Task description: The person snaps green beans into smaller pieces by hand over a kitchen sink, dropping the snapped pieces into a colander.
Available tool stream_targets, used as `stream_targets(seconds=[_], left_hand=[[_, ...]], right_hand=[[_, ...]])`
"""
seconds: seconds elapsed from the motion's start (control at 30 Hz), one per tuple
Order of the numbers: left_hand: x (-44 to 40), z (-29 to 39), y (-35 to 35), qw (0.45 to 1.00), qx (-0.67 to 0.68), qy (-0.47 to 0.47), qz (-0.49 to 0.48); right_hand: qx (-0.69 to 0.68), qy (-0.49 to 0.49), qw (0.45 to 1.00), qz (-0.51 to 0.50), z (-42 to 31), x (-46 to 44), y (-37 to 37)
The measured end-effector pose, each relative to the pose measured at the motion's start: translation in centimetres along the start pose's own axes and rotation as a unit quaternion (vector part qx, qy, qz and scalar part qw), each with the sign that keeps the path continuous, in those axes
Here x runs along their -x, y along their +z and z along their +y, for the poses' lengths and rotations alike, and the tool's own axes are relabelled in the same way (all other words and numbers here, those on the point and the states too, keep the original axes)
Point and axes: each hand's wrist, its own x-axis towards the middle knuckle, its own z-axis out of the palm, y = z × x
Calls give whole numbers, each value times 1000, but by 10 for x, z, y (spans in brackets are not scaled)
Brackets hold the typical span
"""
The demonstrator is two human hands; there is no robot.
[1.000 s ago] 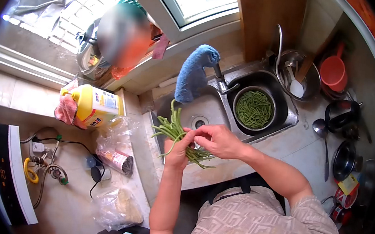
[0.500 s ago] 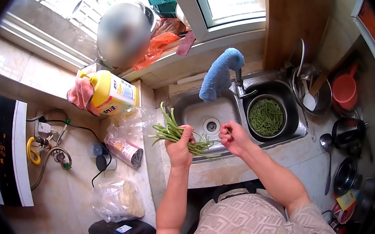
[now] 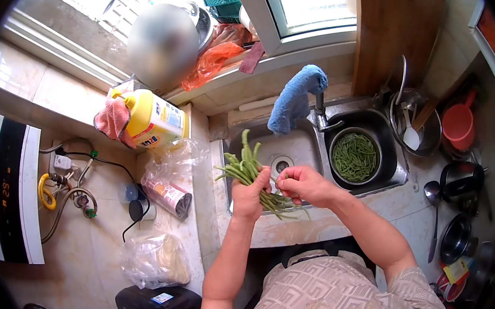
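Head view, live at the sink: gripping a bunch of long green beans [image 3: 243, 167] w/ the L hand [image 3: 248, 199], fingers curled snug round the middle, fanning out one set of ends beyond the thumb & trailing the other below the R hand [image 3: 307, 186], all up over the near part of the L basin [image 3: 307, 151]

Right in against the bunch w/ the R hand too, thumb & index drawn narrow into a pinch – can't tell for sure whether on a bean or just beside one

Across in the R basin [image 3: 390, 141], spot a round metal bowl [image 3: 379, 167] heaped w/ short bean pieces [image 3: 353, 157], well apart from both hands

To do it well: grip firm, no crushing – prob crisp & easily bruised; single out one bean at a time; pinch close to the L thumb for support; use a short wrist turn, no yanking, or risk shedding the rest; hold everything over the basin, mind the drain [image 3: 283, 164] re dropped bits
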Motion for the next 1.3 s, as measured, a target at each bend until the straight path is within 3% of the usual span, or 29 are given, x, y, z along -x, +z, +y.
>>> stream_targets(seconds=[0.13, 0.23, 0.27, 0.4, 0.47, 0.63, 0.8, 0.93, 1.07, 1.27, 1.3], left_hand=[[1, -2, 3, 999, 15, 30, 16], [5, -7, 5, 997, 29, 64, 26], [7, -7, 3, 998, 2, 59, 17], [8, 8, 13, 988, -155, 7, 3], [6, 4, 11, 971, -231, -55, -4], [8, 12, 29, 970, -228, -68, -52], [7, 10, 19, 968, -248, -43, -23], [8, 13, 18, 956, -290, -18, -35], [8, 9, 22, 949, -300, 22, -89], [10, 15, 17, 940, -318, 3, -122], [8, 13, 10, 958, -256, -23, -127]], right_hand=[[-115, -9, 993, 38, 9, -2, 0], [-329, 20, 938, 103, 28, -20, -21], [-332, 18, 938, 99, 41, -28, -36], [-216, -69, 970, 87, 18, -12, -8], [-253, -47, 964, 69, 15, -17, -4], [-210, -13, 974, 84, 24, -30, -6], [-324, 8, 942, 88, 11, -8, -11], [-249, -58, 961, 104, -7, 2, -12], [-146, -51, 981, 121, -26, 7, -8], [-26, -71, 994, 85, -29, 13, -24], [5, -97, 992, 85, -26, 14, -25]])
